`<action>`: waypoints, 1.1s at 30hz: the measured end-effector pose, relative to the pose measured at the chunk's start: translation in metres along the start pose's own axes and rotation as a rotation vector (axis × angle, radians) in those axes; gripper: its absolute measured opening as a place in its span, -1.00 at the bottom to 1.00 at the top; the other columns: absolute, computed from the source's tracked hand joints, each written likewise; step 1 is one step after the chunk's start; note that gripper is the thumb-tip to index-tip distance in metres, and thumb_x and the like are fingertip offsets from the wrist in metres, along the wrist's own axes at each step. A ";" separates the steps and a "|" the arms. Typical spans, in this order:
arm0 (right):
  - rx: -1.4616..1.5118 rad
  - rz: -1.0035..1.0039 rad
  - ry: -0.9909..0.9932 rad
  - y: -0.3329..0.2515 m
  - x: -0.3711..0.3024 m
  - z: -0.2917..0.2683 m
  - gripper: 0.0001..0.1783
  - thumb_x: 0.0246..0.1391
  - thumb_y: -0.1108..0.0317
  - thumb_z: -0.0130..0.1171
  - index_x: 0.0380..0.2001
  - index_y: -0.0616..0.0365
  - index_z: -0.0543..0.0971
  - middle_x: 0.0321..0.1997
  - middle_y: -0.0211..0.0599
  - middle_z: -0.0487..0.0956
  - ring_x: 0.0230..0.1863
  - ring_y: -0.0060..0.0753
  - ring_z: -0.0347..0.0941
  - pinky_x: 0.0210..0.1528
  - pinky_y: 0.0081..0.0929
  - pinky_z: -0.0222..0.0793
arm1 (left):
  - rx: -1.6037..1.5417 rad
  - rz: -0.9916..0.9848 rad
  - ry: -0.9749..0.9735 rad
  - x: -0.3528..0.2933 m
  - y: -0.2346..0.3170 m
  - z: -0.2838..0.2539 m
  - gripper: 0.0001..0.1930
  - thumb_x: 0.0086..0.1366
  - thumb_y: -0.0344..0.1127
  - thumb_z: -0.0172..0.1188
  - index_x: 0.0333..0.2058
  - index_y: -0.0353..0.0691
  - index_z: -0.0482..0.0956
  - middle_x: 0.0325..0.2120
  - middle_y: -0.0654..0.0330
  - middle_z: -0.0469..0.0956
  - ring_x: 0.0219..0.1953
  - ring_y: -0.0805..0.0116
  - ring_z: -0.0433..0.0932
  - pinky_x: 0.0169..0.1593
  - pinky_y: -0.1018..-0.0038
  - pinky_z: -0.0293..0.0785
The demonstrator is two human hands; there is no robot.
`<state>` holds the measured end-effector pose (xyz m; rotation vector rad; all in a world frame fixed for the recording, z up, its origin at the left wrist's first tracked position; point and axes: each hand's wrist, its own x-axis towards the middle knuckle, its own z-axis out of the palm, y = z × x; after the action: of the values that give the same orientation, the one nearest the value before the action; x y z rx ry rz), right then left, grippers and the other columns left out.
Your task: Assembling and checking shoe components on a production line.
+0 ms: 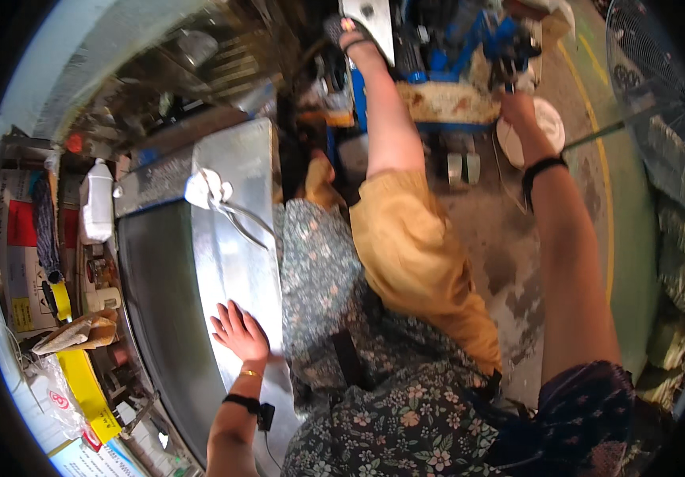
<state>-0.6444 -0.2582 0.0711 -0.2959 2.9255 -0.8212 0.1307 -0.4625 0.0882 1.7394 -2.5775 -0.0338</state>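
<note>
My left hand (241, 334) lies palm down with fingers spread on a shiny metal tabletop (235, 151). A pair of pliers (241, 222) rests farther along that metal, beside a small white object (209, 189). My right arm reaches far out to the right. At its end my right hand (520, 111) is closed at a dark fitting (511, 57) on blue-framed equipment (458, 48); what the fingers grip is too small to make out. My sandalled foot (350, 36) is up on a white plate (374, 32) next to that equipment.
A dark conveyor-like belt (160, 278) runs left of the metal. Beyond it are a white plastic jug (98, 203), a yellow box (88, 393) and a plastic bag (55, 393). A round white lid-like object (545, 127) sits below my right hand. A fan (652, 52) stands far right.
</note>
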 end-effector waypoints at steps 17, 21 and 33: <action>-0.099 -0.115 0.098 -0.051 -0.030 0.003 -0.53 0.02 0.04 0.24 -0.35 0.35 0.66 -0.22 0.22 0.63 -0.11 0.17 0.57 -0.11 -0.10 0.44 | 0.168 0.029 0.029 0.002 -0.021 0.008 -0.47 0.48 0.04 -0.26 0.35 0.07 0.24 0.40 0.19 0.11 0.41 -0.08 0.00 0.38 -0.05 -0.18; -0.032 -0.085 0.068 -0.067 -0.044 -0.009 -0.51 0.03 0.05 0.24 -0.31 0.39 0.65 -0.21 0.21 0.63 -0.11 0.16 0.57 -0.10 -0.12 0.45 | 0.118 0.037 0.032 0.003 -0.021 0.007 -0.46 0.47 0.05 -0.25 0.34 0.05 0.25 0.40 0.14 0.12 0.43 -0.11 -0.04 0.37 -0.14 -0.20; 0.164 0.039 -0.014 -0.074 -0.052 -0.020 -0.62 0.07 0.17 0.25 -0.39 0.38 0.63 -0.46 -0.08 0.64 -0.42 -0.19 0.61 -0.35 -0.23 0.49 | 0.126 0.073 0.068 0.006 -0.021 0.013 -0.46 0.47 0.03 -0.23 0.33 0.03 0.26 0.39 0.13 0.14 0.41 -0.11 -0.01 0.36 -0.12 -0.18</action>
<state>-0.5843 -0.2986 0.1286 -0.2298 2.8189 -1.0410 0.1473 -0.4759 0.0742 1.6508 -2.6439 0.1906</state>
